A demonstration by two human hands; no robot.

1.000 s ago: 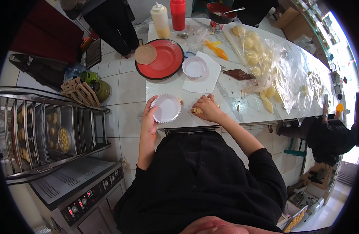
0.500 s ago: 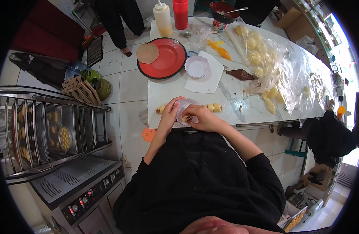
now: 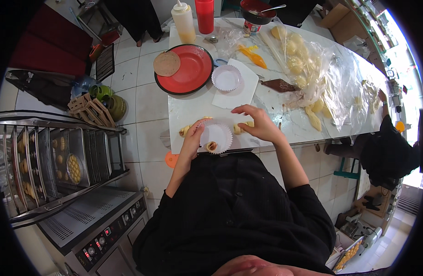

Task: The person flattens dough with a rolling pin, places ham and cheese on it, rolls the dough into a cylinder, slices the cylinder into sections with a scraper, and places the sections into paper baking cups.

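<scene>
My left hand (image 3: pixel 191 139) grips a white fluted paper baking cup (image 3: pixel 224 135) by its left rim, close to the table's front edge. Inside the cup, at its near side, stands a rolled dough piece (image 3: pixel 212 146) with brown filling in its spiral. My right hand (image 3: pixel 262 124) is just right of the cup, fingers spread, over another pale dough roll (image 3: pixel 238 129). Its thumb lies at that roll; whether it touches I cannot tell. More dough roll (image 3: pixel 183 132) shows partly behind my left hand.
A red plate (image 3: pixel 197 69) bears a brown disc. A stack of paper cups (image 3: pixel 226 77) stands on a white board (image 3: pixel 241 94). Piping bags (image 3: pixel 279 85), plastic-covered dough (image 3: pixel 296 60) and squeeze bottles (image 3: pixel 183 23) lie beyond. A tray rack (image 3: pixel 99 152) is left; another person (image 3: pixel 381 156) works right.
My right hand has let go of the dough piece, leaving it in the paper cup, and has moved right to the other roll. My left hand keeps the cup.
</scene>
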